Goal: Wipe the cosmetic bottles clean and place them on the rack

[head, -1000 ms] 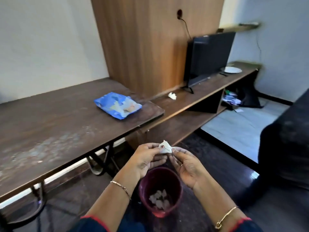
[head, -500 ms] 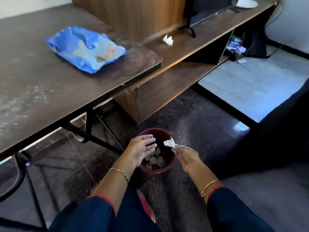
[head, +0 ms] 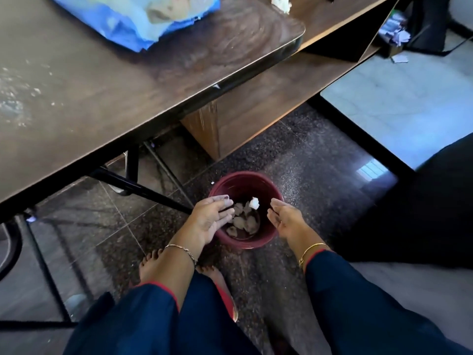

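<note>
Wipe (head: 254, 202) in bin (head: 246, 175) between left hand (head: 210, 219), right hand (head: 284, 218); pack (head: 133, 21) print blurred.

A blue packet (head: 133, 19) lies on the dark table (head: 102, 98) near its far right corner. A crumpled white tissue (head: 281, 2) sits on the lower bench (head: 294, 80) beyond, and a maroon bin (head: 245, 174) stands on the speckled floor (head: 320, 162).

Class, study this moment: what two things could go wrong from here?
1. The bin stands near the foot; a careless step could tip it and spill the tissues.
2. A crumpled tissue lies on the shelf and may be forgotten.
</note>
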`<state>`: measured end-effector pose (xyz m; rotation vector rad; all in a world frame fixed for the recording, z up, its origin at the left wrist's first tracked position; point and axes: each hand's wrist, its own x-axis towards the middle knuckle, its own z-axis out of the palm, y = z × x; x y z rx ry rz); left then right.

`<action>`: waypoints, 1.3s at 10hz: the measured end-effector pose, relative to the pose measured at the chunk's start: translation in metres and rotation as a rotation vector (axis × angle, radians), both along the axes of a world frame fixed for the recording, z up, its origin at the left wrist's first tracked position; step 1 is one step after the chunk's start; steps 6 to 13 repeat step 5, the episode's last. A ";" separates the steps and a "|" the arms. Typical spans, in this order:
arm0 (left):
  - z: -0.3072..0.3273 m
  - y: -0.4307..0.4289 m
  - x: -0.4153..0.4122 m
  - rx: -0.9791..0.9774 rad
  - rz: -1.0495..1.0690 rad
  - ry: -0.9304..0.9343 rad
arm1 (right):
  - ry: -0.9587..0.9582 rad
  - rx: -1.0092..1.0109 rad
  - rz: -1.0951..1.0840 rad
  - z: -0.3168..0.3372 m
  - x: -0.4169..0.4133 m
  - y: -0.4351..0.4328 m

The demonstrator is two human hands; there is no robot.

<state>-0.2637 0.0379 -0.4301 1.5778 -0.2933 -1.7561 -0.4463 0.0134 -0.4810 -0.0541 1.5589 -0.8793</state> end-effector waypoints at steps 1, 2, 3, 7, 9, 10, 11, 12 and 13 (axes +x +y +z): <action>-0.003 -0.001 0.006 -0.005 0.028 0.024 | 0.018 0.028 0.045 -0.004 0.001 0.004; 0.004 0.000 0.009 -0.005 0.052 0.040 | 0.005 0.039 0.068 0.003 0.005 0.010; 0.021 0.002 0.005 -0.038 0.048 0.045 | 0.020 -0.009 0.059 0.018 0.011 0.012; 0.082 0.008 -0.003 -0.160 0.025 0.057 | 0.222 -0.314 0.031 0.080 0.028 0.013; 0.082 0.008 -0.003 -0.160 0.025 0.057 | 0.222 -0.314 0.031 0.080 0.028 0.013; 0.082 0.008 -0.003 -0.160 0.025 0.057 | 0.222 -0.314 0.031 0.080 0.028 0.013; 0.082 0.008 -0.003 -0.160 0.025 0.057 | 0.222 -0.314 0.031 0.080 0.028 0.013; 0.082 0.008 -0.003 -0.160 0.025 0.057 | 0.222 -0.314 0.031 0.080 0.028 0.013; 0.082 0.008 -0.003 -0.160 0.025 0.057 | 0.222 -0.314 0.031 0.080 0.028 0.013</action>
